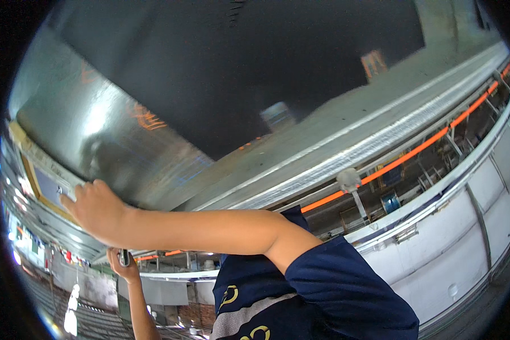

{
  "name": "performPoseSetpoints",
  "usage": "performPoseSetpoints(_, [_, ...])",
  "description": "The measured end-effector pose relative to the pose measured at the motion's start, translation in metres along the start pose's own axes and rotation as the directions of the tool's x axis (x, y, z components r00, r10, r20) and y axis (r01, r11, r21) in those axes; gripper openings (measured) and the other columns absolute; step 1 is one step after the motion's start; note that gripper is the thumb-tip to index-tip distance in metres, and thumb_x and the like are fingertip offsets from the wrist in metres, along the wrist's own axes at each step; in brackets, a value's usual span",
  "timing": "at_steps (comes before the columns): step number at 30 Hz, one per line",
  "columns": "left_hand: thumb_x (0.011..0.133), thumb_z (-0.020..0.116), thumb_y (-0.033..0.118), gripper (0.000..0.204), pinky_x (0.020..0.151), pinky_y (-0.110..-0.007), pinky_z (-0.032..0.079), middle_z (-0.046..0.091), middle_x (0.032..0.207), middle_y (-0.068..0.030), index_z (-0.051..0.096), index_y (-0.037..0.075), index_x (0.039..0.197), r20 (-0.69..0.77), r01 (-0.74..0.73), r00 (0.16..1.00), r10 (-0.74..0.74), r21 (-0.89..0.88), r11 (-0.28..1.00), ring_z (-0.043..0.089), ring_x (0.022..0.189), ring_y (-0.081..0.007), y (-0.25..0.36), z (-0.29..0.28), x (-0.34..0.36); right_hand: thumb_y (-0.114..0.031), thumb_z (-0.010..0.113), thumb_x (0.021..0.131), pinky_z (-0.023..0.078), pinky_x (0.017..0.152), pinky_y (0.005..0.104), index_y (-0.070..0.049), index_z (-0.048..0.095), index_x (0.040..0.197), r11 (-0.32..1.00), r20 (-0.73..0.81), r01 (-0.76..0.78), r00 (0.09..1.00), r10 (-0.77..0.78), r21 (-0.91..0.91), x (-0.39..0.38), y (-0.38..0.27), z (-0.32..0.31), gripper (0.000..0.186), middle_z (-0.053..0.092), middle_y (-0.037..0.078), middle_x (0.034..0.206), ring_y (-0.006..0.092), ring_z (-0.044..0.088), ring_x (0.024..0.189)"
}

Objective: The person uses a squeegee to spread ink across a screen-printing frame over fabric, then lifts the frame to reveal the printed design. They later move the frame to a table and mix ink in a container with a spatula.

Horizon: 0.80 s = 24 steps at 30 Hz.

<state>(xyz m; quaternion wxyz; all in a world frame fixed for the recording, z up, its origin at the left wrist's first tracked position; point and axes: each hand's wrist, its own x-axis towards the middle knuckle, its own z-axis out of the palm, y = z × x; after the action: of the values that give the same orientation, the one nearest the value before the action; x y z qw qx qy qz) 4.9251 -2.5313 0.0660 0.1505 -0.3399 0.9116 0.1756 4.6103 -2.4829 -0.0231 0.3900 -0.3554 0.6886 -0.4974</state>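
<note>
My right arm reaches across the view to the left, in a navy short sleeve. The right hand (100,214) is over the left end of the table, its fingers curled. A small shiny bit shows by its fingertips, but what the fingers hold is hidden. Below it, my left hand (123,266) is closed around a small dark tool with a silvery part (124,257); its kind cannot be made out. A large black sheet (255,62) lies on the shiny grey tabletop (68,85), beyond both hands.
Orange marks (147,117) show on the tabletop beside the sheet. Two small pale patches, one an upright patch (374,65), lie at the sheet's edge. A yellow-edged frame (42,181) borders the left end. An orange rail (430,141) and a metal edge run along the near side.
</note>
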Motion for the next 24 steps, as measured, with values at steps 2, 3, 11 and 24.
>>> performPoseSetpoints(2, [0.082,0.068,0.008,0.024,0.078,-0.041,0.047,0.059,0.093,-0.0157,0.067,-0.001,0.105,-0.028,-0.019,0.999,0.02,0.03,0.999,0.058,0.087,-0.0339,0.0,0.004,0.004,-0.018,0.061,0.093,0.045,0.075,0.04,-0.008,0.06,0.136,1.0,-0.059,0.007,0.998,-0.008,-0.017,-0.003,0.003,-0.004,0.045,0.066,0.009,0.095,0.024,0.066,0.084])
performPoseSetpoints(3, [0.082,0.068,0.008,0.023,0.078,-0.041,0.047,0.059,0.093,-0.0156,0.066,-0.001,0.103,-0.024,0.002,1.0,-0.001,0.03,1.0,0.058,0.086,-0.0339,0.002,0.004,0.005,-0.019,0.064,0.092,0.047,0.074,0.0395,-0.007,0.061,0.136,1.0,-0.047,0.01,0.999,-0.011,-0.016,-0.003,0.003,-0.006,0.046,0.067,0.009,0.094,0.024,0.068,0.086])
performPoseSetpoints(11, [0.078,0.069,-0.002,0.021,0.07,-0.04,0.045,0.058,0.085,-0.0156,0.065,-0.001,0.098,-0.046,0.003,0.999,-0.002,0.015,1.0,0.056,0.076,-0.0334,0.025,0.002,0.016,-0.015,0.069,0.087,0.052,0.072,0.0379,-0.003,0.062,0.128,0.999,0.025,0.022,0.999,-0.023,0.033,-0.002,0.006,-0.029,0.044,0.069,0.01,0.091,0.0252,0.071,0.084])
performPoseSetpoints(24, [0.074,0.071,0.006,0.027,0.092,-0.046,0.05,0.07,0.093,-0.0169,0.074,0.002,0.1,-0.174,0.052,0.984,-0.034,0.095,0.994,0.066,0.095,-0.0414,0.006,0.013,-0.007,-0.01,0.062,0.093,0.057,0.067,0.0547,-0.006,0.06,0.127,0.963,0.026,0.035,0.999,-0.043,0.268,0.004,0.014,-0.026,0.035,0.071,0.023,0.076,0.0437,0.071,0.073])
